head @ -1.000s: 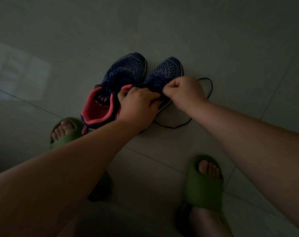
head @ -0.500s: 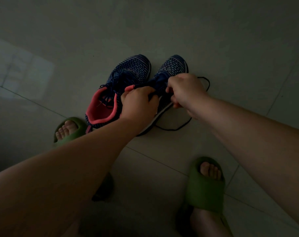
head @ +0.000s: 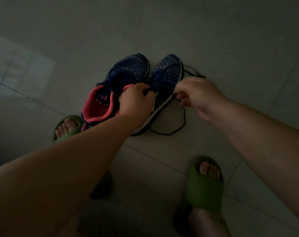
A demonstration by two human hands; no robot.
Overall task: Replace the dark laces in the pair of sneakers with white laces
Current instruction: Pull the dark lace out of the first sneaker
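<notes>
Head: R sneaker (head: pixel 169 74) collar behind L hand (head: pixel 136 101).

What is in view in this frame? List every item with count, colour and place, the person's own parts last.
sneakers: two, navy knit with pale flecks and coral lining, side by side on the floor, toes pointing away.
dark lace: one, black, partly pulled out of the right-hand sneaker, looping on the floor beside it.
floor: grey tiles, dimly lit.
slides: two, green, on the person's feet, near the bottom and the left.
left hand: one, grip on the right-hand sneaker's collar.
right hand: one, pinches the dark lace beside that sneaker.
</notes>
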